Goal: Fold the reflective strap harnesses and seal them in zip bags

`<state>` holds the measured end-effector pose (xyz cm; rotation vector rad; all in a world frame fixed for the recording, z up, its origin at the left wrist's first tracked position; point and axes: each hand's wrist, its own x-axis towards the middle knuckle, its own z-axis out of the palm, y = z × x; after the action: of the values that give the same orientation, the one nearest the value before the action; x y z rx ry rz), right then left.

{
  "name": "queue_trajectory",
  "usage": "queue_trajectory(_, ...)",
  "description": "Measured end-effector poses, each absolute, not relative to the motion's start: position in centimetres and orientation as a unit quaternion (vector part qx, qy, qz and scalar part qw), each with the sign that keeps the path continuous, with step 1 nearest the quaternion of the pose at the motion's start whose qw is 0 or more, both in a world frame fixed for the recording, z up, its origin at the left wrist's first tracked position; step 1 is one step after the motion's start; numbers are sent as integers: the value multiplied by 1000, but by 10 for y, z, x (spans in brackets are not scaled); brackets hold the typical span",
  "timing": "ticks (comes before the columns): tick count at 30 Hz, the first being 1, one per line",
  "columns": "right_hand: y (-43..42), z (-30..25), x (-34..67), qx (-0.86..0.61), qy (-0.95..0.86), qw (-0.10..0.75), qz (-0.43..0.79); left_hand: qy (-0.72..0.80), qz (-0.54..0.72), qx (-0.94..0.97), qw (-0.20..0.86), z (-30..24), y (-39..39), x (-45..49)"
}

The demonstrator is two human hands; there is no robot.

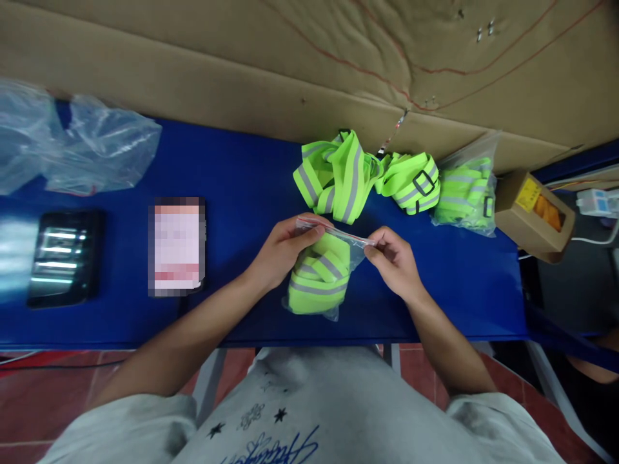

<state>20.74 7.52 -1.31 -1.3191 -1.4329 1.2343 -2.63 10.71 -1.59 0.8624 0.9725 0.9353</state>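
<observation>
A clear zip bag (pixel 358 250) with a folded yellow-green reflective strap (pixel 319 283) inside is held just above the blue table's front edge. My left hand (pixel 289 248) pinches the left end of the bag's top, thumb over the seal. At the right end of that same top edge, my right hand (pixel 393 259) grips the corner between thumb and fingers. The zip edge is stretched between both hands. Beyond them lies a loose reflective strap (pixel 338 174), with a bundled strap (pixel 411 183) with black buckles to its right.
A bagged strap (pixel 467 193) and a cardboard box (pixel 532 216) stand at the right end of the blue table (pixel 232 187). On the left are a blurred-out device (pixel 176 248), a black glossy tray-like object (pixel 66 258) and clear plastic bags (pixel 101 148). Brown sheeting (pixel 193 71) backs the table.
</observation>
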Motion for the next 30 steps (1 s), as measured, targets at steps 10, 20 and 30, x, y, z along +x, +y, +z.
queue_trajectory(10, 75, -13, 211, -530, -560, 426, 474, 444, 417, 432, 665, -13, 108, -26)
queue_trajectory(20, 73, -15, 209, -545, -564, 440, 437, 443, 431, 395, 680, -15, 106, -24)
queue_trajectory(30, 72, -16, 205, -524, -587, 425, 447, 430, 405, 443, 674, -9, 101, -20)
